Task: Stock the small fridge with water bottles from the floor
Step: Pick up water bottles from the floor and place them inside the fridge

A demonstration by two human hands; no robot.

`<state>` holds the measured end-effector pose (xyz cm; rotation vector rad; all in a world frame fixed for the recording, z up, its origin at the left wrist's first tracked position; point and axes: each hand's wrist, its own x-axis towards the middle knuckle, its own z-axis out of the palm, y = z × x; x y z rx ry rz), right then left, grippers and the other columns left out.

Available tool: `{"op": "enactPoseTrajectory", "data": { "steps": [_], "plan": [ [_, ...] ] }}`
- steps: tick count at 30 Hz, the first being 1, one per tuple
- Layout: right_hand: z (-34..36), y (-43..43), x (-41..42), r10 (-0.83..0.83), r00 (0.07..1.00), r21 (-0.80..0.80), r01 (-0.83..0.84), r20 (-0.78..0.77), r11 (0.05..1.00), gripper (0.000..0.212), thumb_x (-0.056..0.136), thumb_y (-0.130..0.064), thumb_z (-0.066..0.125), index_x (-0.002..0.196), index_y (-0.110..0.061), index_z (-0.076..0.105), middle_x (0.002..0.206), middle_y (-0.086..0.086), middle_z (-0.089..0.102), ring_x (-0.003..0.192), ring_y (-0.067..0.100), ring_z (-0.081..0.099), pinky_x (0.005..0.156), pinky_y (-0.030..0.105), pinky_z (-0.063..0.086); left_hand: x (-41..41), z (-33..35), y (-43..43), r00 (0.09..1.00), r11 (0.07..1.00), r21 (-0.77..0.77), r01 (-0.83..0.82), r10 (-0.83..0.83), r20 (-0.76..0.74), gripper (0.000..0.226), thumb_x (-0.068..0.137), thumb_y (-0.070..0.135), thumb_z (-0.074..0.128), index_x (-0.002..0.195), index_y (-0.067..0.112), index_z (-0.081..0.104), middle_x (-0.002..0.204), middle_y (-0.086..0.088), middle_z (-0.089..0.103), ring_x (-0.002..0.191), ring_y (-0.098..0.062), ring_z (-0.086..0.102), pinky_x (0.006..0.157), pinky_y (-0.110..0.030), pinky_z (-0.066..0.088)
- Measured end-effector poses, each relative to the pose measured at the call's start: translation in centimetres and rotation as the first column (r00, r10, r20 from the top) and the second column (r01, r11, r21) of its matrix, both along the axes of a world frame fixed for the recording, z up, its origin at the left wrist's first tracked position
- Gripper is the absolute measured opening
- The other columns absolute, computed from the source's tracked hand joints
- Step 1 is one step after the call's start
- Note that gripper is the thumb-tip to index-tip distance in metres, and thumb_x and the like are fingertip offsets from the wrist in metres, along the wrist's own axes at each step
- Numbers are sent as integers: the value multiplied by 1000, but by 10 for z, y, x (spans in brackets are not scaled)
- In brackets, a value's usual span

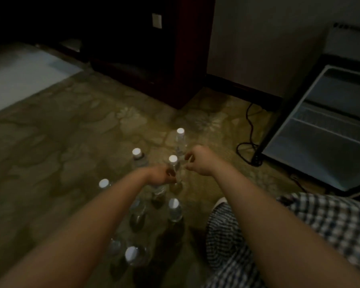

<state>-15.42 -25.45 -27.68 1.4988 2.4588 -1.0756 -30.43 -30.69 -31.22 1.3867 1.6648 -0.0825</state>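
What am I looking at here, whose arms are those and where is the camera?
This is one picture from a camera worn on a person's head, looking down. The two bare arms are that person's own. The left hand and right hand reach toward clear water bottles with white caps standing on the patterned floor, nearest the middle bottle. The dim, blurred image hides whether either grip has closed. At right, the small fridge stands open, and a black cable trails beside it.

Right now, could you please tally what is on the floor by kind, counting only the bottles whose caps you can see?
White-capped water bottles: 6
Black power cable: 1
Open small fridge: 1
Total: 8
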Motion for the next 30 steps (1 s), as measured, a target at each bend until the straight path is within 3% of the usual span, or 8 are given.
{"op": "enactPoseTrajectory", "data": {
  "steps": [3,6,9,14,19,24,28,30],
  "plan": [
    [-31,-19,-24,-2,999,-74,-2,-48,997,23,87,-15,61,110,-14,64,108,4,63,98,17,61,81,30,53,-7,-32,-37,976,986,-72,-153,162,147,35,94,26,48,129,24,45,133,-8,49,118,-23,50,104,-41,40],
    [-57,-33,-34,73,996,-129,-67,43,989,22,88,-12,58,110,-9,63,111,9,63,99,21,61,85,32,52,2,-57,-56,954,968,-65,-242,250,166,43,94,18,49,135,15,40,134,-12,47,111,-24,50,96,-36,43],
    [-81,-44,-37,137,980,-117,-120,147,986,28,87,-12,58,115,-10,61,117,11,60,105,24,58,82,30,45,10,-80,-71,894,933,-55,-355,356,274,55,91,10,52,143,12,32,144,-10,41,125,-22,45,105,-34,37],
    [-107,-48,-33,144,957,-117,-117,251,986,39,86,-18,62,124,-14,57,125,10,58,113,25,56,90,34,47,16,-108,-85,820,891,-127,-435,451,353,65,88,9,58,145,13,27,145,-10,39,131,-26,42,110,-35,35],
    [-125,-53,-35,227,912,-150,-186,341,971,36,86,-24,61,118,-10,58,122,12,59,112,28,57,93,39,49,21,-120,-89,770,872,-130,-472,479,421,72,86,-3,56,146,13,20,141,-3,37,136,-22,33,109,-30,30],
    [-133,-58,-47,276,894,-96,-258,353,961,28,91,-18,53,117,-8,57,124,16,57,115,32,55,90,38,47,25,-136,-94,704,831,-123,-542,529,473,83,82,-5,61,147,14,13,148,-9,32,138,-23,32,107,-27,31],
    [-127,-55,-49,267,924,-47,-265,272,963,30,93,-26,50,119,-10,55,120,14,59,111,30,56,87,37,45,25,-141,-99,609,751,-103,-652,600,519,83,79,1,66,145,14,17,140,-9,41,126,-23,45,108,-43,39],
    [-121,-52,-49,226,957,-42,-222,184,974,29,93,-29,51,117,-13,55,117,12,60,107,27,57,87,37,45,22,-141,-99,577,721,-68,-690,604,550,76,79,-2,66,140,15,24,138,-13,45,121,-22,50,104,-43,43]
  ]
}}
